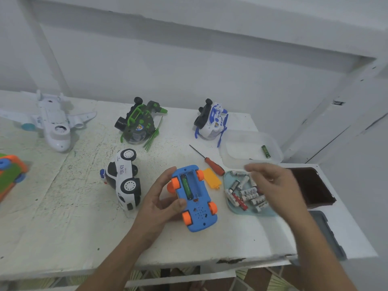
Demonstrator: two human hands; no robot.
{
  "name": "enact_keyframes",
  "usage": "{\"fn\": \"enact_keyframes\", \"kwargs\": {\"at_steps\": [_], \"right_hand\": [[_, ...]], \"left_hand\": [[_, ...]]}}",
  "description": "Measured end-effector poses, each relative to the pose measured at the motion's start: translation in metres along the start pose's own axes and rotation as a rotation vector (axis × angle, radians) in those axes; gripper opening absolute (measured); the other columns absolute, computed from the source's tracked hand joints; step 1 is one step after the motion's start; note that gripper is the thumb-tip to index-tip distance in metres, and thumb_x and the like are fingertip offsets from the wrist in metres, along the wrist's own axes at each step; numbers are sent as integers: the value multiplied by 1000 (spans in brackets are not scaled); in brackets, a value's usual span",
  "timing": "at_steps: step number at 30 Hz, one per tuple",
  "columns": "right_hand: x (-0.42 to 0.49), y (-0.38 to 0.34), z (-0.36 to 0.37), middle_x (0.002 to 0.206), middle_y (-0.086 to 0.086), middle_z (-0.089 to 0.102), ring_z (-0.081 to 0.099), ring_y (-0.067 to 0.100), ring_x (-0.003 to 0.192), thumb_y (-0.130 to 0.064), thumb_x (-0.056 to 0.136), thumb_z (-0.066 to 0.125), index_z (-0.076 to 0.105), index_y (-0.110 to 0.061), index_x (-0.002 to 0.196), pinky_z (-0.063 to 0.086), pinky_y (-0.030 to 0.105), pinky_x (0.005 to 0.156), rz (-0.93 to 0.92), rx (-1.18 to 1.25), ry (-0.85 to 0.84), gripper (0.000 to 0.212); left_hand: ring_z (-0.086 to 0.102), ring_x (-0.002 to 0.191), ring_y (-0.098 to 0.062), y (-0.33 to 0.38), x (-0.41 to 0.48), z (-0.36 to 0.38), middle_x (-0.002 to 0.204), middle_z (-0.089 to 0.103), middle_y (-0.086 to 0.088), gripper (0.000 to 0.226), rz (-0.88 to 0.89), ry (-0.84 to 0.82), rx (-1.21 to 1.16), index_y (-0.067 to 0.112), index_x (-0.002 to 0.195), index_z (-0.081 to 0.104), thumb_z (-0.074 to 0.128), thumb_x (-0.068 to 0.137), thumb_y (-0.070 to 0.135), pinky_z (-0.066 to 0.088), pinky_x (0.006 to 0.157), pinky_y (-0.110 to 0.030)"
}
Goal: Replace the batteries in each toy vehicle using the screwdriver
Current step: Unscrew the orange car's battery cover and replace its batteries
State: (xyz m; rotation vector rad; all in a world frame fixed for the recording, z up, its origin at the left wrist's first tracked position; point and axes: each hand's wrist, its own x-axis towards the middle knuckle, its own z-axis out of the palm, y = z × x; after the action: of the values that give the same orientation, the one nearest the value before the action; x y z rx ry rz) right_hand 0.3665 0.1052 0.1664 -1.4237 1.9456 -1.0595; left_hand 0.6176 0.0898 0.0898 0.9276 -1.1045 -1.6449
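Observation:
A blue toy car [197, 204] with orange wheels lies upside down on the white table [63, 217]. Its battery bay is uncovered, with one green battery [186, 186] in the left slot. My left hand [161, 198] grips the car's left side. My right hand [277, 185] hovers, blurred, over a light blue tray [228, 203] holding several white batteries [249, 195]; its fingers are apart and I see nothing in them. The orange battery cover [212, 177] lies beside the car. A red-handled screwdriver [210, 161] rests on the table behind it.
A white police car [125, 179] lies on its side to the left. Farther back sit a green helicopter [139, 122], a blue-white helicopter [212, 120] and a white plane [52, 122]. A clear tub [237, 152] holds a green battery [265, 151]. A dark brown box [310, 187] sits at right.

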Motion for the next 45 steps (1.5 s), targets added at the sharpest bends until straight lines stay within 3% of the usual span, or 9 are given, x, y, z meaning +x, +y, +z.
{"fn": "enact_keyframes", "kwargs": {"at_steps": [3, 5, 15, 20, 24, 30, 34, 38, 45], "right_hand": [[22, 43, -31, 102, -3, 70, 60, 13, 79, -5, 84, 63, 72, -22, 97, 42, 26, 70, 199, -443, 43, 22], [27, 64, -41, 105, 3, 69, 56, 16, 81, -4, 82, 66, 68, -24, 91, 39, 26, 66, 255, -529, -5, 22], [29, 82, -43, 96, 1, 68, 54, 14, 81, -9, 83, 70, 70, -26, 85, 37, 27, 66, 220, -419, -85, 17], [23, 77, -39, 95, -2, 67, 55, 9, 81, -13, 91, 61, 63, -24, 89, 37, 19, 65, 146, -393, 2, 12], [15, 45, -32, 91, 0, 71, 63, 12, 79, -15, 95, 58, 61, -25, 95, 43, 24, 64, 120, -49, 68, 10], [6, -18, -3, 78, 10, 67, 65, 25, 79, 9, 89, 52, 73, -8, 89, 56, 27, 67, 168, 612, -185, 27], [3, -48, 24, 80, 11, 64, 72, 30, 76, 4, 87, 62, 64, -13, 103, 59, 30, 67, 55, 438, -220, 23], [0, -60, 49, 86, 6, 68, 69, 24, 68, -6, 83, 72, 62, -16, 95, 56, 30, 61, -83, 290, -248, 19], [-8, -46, 78, 80, -14, 64, 55, 5, 80, -18, 81, 71, 64, -24, 86, 35, 11, 66, -358, -106, -208, 11]], "left_hand": [[73, 97, -18, 1, 0, 2, 103, 72, 23, 64, 10, 0, 5, 31, 132, 46, 65, 75, 6, 61, 67, -34], [73, 97, -17, 1, 0, 2, 103, 72, 23, 64, 13, -9, 12, 31, 131, 47, 63, 74, 6, 61, 66, -34], [73, 100, -20, 2, 0, 2, 105, 72, 23, 65, 2, -8, -12, 32, 130, 47, 64, 73, 7, 62, 67, -37], [72, 102, -19, 3, 0, 3, 106, 71, 24, 64, 0, -9, -21, 32, 130, 47, 65, 74, 8, 62, 67, -36], [73, 99, -19, 5, 0, 3, 104, 72, 23, 65, -6, -20, -26, 32, 131, 46, 65, 74, 7, 62, 66, -36], [73, 99, -19, 4, 0, 2, 105, 72, 24, 65, 2, -23, -30, 31, 131, 46, 64, 74, 6, 62, 68, -36], [73, 101, -21, 3, 0, 2, 106, 72, 22, 65, 2, -25, -37, 31, 132, 46, 65, 74, 7, 62, 68, -36], [73, 99, -20, 3, 0, 2, 105, 72, 23, 64, 4, -21, -39, 32, 130, 47, 65, 74, 7, 61, 67, -35], [73, 98, -18, 0, 2, 0, 105, 73, 23, 66, -7, -24, -53, 33, 133, 45, 72, 80, 4, 62, 71, -37]]}}
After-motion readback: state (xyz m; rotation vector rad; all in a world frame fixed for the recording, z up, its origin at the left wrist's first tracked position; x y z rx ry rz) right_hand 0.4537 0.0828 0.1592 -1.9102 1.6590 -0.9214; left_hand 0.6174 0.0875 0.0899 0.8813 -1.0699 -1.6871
